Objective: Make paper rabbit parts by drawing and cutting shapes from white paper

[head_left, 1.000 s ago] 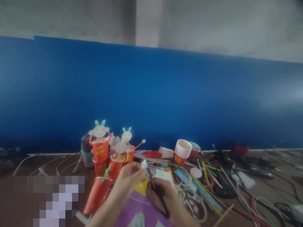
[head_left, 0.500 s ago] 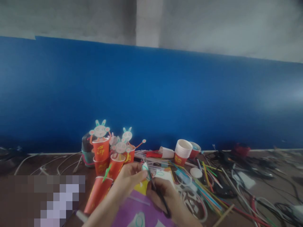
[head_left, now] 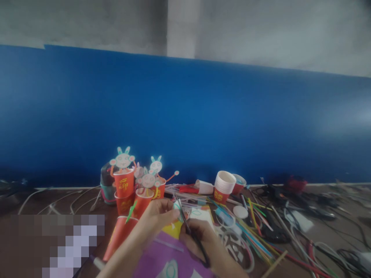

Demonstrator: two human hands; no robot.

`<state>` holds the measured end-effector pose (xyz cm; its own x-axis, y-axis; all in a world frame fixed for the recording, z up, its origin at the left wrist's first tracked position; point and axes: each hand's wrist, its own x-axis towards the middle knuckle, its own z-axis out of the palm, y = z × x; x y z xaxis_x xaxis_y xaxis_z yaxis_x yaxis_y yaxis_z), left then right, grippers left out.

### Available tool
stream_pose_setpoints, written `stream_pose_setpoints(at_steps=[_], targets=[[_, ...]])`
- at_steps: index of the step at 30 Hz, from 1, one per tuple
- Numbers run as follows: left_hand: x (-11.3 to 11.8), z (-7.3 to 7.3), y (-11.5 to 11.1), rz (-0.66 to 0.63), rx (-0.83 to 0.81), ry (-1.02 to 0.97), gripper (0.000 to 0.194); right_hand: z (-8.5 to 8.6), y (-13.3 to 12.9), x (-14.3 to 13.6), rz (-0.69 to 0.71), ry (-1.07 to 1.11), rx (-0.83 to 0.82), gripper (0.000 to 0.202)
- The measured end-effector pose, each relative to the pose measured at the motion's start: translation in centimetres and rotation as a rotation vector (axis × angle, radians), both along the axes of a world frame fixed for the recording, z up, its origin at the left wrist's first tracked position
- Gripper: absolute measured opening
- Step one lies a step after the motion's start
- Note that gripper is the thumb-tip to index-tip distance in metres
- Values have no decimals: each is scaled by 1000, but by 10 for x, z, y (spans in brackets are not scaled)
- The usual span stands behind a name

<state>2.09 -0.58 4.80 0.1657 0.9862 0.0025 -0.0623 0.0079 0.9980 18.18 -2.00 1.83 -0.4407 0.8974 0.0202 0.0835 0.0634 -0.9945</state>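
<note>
Between the fingers of my left hand (head_left: 159,213) is a small white paper piece (head_left: 176,205) with a green outline drawn on it. My right hand (head_left: 199,236) is wrapped round black-handled scissors (head_left: 189,228), whose blades point up and away, right at the edge of that piece. Whether the blades are parted is hard to make out. Beneath my hands lies a purple sheet (head_left: 162,253), with a yellow sheet (head_left: 173,230) beyond it. A white paper with a green oval (head_left: 197,212) lies just past my right hand.
Red paper cups (head_left: 124,183) with paper rabbit figures stand at the back left. A stack of cups (head_left: 223,185) is behind my right hand. Coloured sticks (head_left: 252,237), tape rolls (head_left: 249,262) and cables (head_left: 344,255) clutter the right side. A blue wall panel (head_left: 203,116) rises behind.
Both hands stay in nearly the same place. The paper piece and the scissor blades have shifted very slightly against each other.
</note>
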Motion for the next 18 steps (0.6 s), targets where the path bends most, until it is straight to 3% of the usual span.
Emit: stream_pose_setpoints(at_steps=[8, 18], targets=[[-1, 1, 1, 7, -23, 1, 27, 2, 1, 0, -32, -9, -2, 33], [8, -2, 0, 115, -47, -61, 29, -10, 5, -2, -75, 17, 30, 26]])
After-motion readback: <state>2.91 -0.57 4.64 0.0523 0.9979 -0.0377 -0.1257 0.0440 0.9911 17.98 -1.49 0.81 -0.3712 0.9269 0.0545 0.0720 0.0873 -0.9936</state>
